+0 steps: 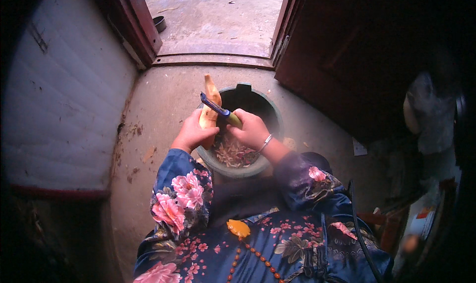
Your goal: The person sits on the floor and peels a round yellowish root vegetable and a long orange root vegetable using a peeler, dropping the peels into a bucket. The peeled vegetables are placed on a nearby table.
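My left hand (194, 130) grips the lower part of a long, pale, peeled root vegetable (211, 93), which points up and away from me. In my right hand (250, 129) is the green handle of a vegetable peeler (215, 106). Its blue head and blade lie across the middle of the root. Both hands are above a round dark green plastic bucket (277, 114). Peelings (235, 153), pale and reddish, lie in the bottom of the bucket. Whether the blade presses into the root cannot be told.
Beyond the bucket runs a raised door sill (214, 61), with a dark red open door (319, 60) on the right. A white wall or panel (67, 108) stands at the left. Outside the doorway sits a small black bowl (160, 24). Scraps lie on the concrete floor (148, 93).
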Demonstrator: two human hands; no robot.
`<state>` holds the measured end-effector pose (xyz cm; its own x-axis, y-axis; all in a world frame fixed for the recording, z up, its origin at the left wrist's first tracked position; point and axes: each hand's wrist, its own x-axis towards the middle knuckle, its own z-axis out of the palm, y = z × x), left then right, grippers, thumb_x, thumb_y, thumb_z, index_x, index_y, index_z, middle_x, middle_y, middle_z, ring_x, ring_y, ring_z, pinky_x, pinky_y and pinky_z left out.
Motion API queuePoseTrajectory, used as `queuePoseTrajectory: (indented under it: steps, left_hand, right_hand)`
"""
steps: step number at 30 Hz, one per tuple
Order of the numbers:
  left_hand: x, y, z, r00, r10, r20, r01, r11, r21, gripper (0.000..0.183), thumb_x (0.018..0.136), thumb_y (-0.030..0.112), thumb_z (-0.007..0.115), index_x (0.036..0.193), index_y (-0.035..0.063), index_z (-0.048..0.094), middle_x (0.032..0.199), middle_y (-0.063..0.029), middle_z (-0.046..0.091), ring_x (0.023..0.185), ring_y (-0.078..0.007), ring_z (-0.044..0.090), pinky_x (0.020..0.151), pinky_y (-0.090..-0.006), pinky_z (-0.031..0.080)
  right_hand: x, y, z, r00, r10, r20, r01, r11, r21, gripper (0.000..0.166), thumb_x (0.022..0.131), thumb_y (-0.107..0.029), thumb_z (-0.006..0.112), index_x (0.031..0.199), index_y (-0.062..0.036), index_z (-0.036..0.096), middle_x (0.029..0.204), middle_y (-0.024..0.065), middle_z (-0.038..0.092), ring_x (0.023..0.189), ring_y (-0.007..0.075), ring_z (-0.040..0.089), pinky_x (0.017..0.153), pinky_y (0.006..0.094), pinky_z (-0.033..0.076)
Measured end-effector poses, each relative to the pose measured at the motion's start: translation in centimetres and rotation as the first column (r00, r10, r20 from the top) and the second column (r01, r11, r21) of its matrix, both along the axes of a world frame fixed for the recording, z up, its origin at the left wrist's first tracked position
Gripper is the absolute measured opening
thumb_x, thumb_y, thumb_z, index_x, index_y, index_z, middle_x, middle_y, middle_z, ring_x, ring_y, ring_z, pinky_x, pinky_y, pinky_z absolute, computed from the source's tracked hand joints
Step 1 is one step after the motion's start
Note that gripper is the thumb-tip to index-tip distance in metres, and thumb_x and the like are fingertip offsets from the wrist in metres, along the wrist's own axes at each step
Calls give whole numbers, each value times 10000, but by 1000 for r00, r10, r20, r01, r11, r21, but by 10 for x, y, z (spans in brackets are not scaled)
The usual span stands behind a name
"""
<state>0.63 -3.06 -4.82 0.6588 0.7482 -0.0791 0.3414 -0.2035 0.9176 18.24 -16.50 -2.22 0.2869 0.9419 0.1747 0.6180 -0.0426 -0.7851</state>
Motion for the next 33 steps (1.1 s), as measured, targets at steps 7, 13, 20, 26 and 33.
queuePoseTrajectory:
  steps: [7,13,20,26,33]
  left_hand:
    - [3,-12,23,984,116,-137,-93,983,161,620,638,231,832,1156,-14,597,993,-134,686,903,-187,658,814,-341,529]
    - [6,-22,38,968,190,-166,-152,964,218,568,619,234,791,1103,-15,630,989,-177,687,902,-247,680,818,-358,530]
    - [5,-21,33,951,209,-228,-143,950,278,552,596,253,760,1071,-1,642,967,-214,676,911,-332,668,828,-393,527]
    - [2,-19,30,938,215,-272,-136,950,283,560,592,284,760,1065,6,647,985,-233,669,946,-369,657,852,-411,520]
    - [5,-18,31,962,185,-203,-130,957,258,594,609,304,776,1107,13,636,1011,-225,676,952,-352,667,851,-399,524]
  right_hand:
    - [-8,13,-1,967,-25,255,51,994,-94,232,846,-250,638,939,-73,519,872,186,635,823,385,637,706,478,512]
    - [-22,13,-5,950,0,313,58,983,-175,226,869,-229,596,976,-60,490,843,205,641,789,408,646,685,513,518]
    - [-28,9,-1,948,51,314,33,966,-256,207,886,-218,560,966,-41,488,834,232,648,777,416,652,675,519,521]
    - [-37,5,3,955,46,292,32,966,-258,193,896,-210,539,952,-31,492,819,237,647,777,414,654,678,515,524]
    - [-31,3,7,988,-1,152,31,980,-195,270,863,-269,627,962,-46,512,859,228,651,819,427,642,706,506,510]
